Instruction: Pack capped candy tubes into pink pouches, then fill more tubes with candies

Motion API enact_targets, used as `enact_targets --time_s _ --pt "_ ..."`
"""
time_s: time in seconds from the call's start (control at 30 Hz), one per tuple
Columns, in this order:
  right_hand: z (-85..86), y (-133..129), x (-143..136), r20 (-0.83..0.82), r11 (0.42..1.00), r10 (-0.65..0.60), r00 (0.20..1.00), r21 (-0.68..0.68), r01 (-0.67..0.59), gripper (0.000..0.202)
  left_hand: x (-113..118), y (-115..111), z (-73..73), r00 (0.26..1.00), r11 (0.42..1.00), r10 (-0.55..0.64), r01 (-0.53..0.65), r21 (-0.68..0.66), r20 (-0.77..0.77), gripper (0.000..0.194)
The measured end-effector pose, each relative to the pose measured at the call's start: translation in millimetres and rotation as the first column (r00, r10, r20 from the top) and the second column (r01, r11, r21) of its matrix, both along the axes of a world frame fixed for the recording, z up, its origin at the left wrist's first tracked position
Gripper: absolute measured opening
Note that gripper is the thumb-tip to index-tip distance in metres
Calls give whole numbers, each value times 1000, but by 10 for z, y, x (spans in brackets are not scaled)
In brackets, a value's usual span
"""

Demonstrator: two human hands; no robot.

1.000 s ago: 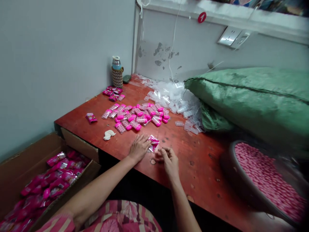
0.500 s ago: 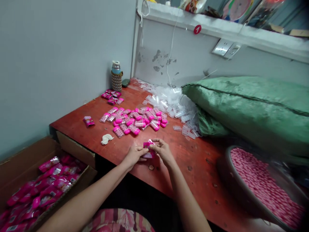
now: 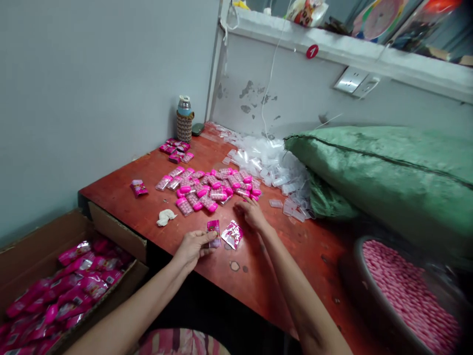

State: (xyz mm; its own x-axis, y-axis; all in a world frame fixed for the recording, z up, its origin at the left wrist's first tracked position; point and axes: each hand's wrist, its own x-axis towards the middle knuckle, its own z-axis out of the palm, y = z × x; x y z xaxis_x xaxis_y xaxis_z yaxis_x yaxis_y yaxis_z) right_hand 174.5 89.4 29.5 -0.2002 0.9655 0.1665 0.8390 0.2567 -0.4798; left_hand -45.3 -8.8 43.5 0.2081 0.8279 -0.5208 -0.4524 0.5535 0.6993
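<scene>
our right hand [image 3: 253,215] has reached the boxes [image 3: 219,195], fingers unclear; picking seems underway, needing one isolated. our left hand [image 3: 192,248] pinches a packet [image 3: 213,226].

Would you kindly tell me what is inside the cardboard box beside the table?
The cardboard box holds shiny pink packets; what lies beneath the top ones is covered and cannot be seen.

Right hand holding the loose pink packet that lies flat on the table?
No, the right hand is at the pink-capped containers, away from the flat packet.
</scene>
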Motion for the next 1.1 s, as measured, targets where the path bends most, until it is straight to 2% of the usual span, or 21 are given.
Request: enact_targets --time_s 0.07,0.13,0.17,0.23,0.27,0.33,0.4,0.47,0.57,0.63,0.67,0.7,0.73,0.8,0.9,1.0,1.1 --pt "-32 -190 182 37 1000 13 999 23 -14 37 -39 9 -33 999 999 23 -23 -25 21 10" --pt "-6 -367 315 43 990 -138 989 45 136 39 -23 15 -63 997 998 45 -42 -54 57 10" --pt "27 -434 341 55 965 -260 964 39 258 38 1 17 -72 995 996 58 -52 -69 80 9" --pt "113 -509 302 137 877 -477 868 12 480 41 66 18 -73 987 992 93 -81 -98 128 8" --pt "157 -516 245 200 834 -539 818 -8 551 46 98 18 -69 982 989 117 -100 -111 150 8" --pt "228 -483 104 318 801 -549 773 -65 595 57 142 19 -56 967 979 174 -150 -136 188 7" --pt "274 -438 -10 368 806 -505 780 -123 580 53 154 22 -49 949 969 227 -196 -153 219 7" --pt "300 -440 -60 360 819 -471 805 -160 551 39 140 29 -52 932 955 276 -238 -176 236 8" --pt "312 -621 -77 304 857 -433 849 -155 492 31 115 47 -70 905 930 347 -296 -220 247 10" --pt "298 -871 -145 112 890 -390 914 -207 406 33 124 58 -81 889 919 372 -311 -244 268 10" --pt "284 -1021 -212 -87 906 -365 927 -263 332 34 138 62 -83 882 916 377 -309 -257 283 9" --pt "265 -1173 -300 -319 916 -341 884 -326 236 35 159 64 -82 879 914 378 -303 -270 293 8" --pt "242 -1318 -402 -495 917 -324 806 -373 139 35 185 64 -79 879 914 374 -294 -281 297 8" --pt "190 -1545 -614 -679 923 -323 659 -379 62 31 245 60 -68 884 916 359 -273 -292 298 7" --pt "123 -1682 -835 -747 926 -350 565 -365 90 28 334 40 -50 880 926 342 -256 -278 330 7" --pt "81 -1656 -900 -762 923 -373 530 -366 123 27 397 -2 -35 874 941 318 -242 -238 367 9" --pt "49 -1605 -899 -781 925 -369 504 -362 118 27 415 -53 -15 909 970 238 -204 -130 344 17"
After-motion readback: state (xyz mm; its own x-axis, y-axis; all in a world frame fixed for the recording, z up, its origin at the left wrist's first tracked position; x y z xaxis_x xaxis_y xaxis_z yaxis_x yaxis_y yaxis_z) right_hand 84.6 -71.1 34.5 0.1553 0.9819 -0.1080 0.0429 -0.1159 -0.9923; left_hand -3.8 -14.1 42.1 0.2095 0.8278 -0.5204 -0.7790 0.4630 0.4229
